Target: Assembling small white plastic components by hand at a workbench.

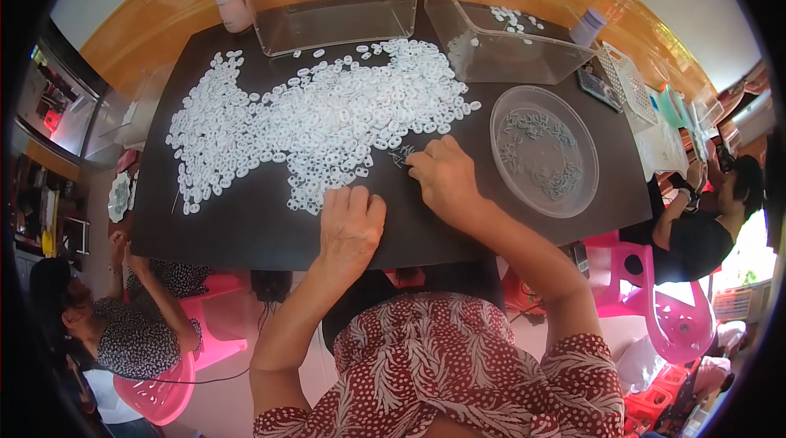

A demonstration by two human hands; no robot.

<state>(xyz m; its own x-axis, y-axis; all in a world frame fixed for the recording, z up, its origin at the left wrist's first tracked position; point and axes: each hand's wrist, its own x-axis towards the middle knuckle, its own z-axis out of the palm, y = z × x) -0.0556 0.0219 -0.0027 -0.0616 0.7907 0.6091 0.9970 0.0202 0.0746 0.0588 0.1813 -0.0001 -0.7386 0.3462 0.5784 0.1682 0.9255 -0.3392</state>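
The fingers of my right hand [444, 178] were curled in, tips at a small heap of metal bits [400, 155]; I couldn't tell whether they had hold of one. Those of my left hand [351, 229] were bent and close together at the near edge of the white pieces [352, 102], and I couldn't tell what, if anything, was under them. The white pieces spread widely over the dark bench [237, 237]. To my right sat a round tub [537, 150] with more metal bits in it. Two clear boxes stood along the far side, the right-hand box [524, 68] holding some white pieces, with a phone [600, 88] just beside it.
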